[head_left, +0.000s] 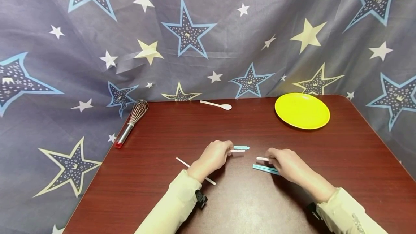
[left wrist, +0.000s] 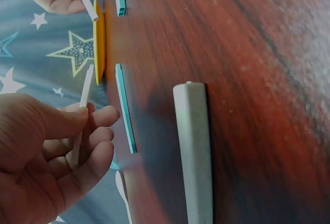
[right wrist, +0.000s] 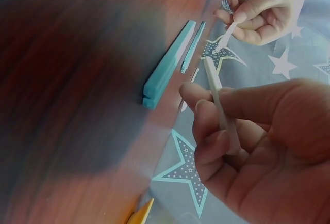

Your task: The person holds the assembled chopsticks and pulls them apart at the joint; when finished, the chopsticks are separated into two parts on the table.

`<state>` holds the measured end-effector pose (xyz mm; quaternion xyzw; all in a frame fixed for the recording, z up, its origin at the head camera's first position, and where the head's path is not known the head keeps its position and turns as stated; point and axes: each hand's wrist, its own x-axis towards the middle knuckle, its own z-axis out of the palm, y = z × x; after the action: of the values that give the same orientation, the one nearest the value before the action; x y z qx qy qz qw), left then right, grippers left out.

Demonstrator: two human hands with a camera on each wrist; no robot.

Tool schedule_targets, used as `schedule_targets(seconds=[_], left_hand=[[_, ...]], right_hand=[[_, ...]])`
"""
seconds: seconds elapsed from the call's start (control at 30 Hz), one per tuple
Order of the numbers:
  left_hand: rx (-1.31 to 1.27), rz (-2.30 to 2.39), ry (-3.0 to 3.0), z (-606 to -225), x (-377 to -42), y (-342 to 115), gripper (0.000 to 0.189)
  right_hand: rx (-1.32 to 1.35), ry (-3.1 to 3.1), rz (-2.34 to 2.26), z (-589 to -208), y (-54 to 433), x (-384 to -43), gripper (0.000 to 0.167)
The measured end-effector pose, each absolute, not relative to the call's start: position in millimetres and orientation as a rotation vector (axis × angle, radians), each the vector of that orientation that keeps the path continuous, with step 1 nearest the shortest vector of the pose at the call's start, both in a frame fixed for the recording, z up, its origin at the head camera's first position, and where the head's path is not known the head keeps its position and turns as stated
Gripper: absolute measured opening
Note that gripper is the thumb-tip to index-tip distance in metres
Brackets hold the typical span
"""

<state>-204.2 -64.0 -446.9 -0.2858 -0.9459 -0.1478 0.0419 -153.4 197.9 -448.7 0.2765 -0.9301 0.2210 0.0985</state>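
the left hand (head_left: pixel 214 155) has its grip clamped on one white piece (head_left: pixel 238 151), thumb against fingers; the right hand (head_left: pixel 287 162) has its grip clamped likewise on a second white piece (head_left: pixel 262 159). both lie to the left of the yellow plate (head_left: pixel 302 111), on its near side — the right hand being closer to it. their long axes run roughly sideways, free ends facing each other but apart, and not quite in line: the plate is farther off, front to back, from the right-hand end. on the counter (head_left: pixel 247 205), one blue stick (head_left: pixel 241 147) lies just beside the left piece, plateward; another blue stick (head_left: pixel 264 169) lies beside the right piece, away from the plate. farther left of the plate — a loose white stick (head_left: pixel 210 181), aslant beneath the left wrist (head_left: pixel 194 172).
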Motion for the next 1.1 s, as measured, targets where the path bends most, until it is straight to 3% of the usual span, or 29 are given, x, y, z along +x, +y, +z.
schedule_targets(seconds=[0.57,1.1], left_hand=[[-0.802,-0.281,-2.861,-449.4,-212.1,-57.4,0.015],[-0.796,-0.131,-2.893,-456.6,-225.4,-45.2,0.013]], right_hand=[[0.699,-2.783,0.593,-447.4,188.9,-154.2,0.018],[0.54,-2.944,0.485,-447.2,183.2,-159.2,0.015]])
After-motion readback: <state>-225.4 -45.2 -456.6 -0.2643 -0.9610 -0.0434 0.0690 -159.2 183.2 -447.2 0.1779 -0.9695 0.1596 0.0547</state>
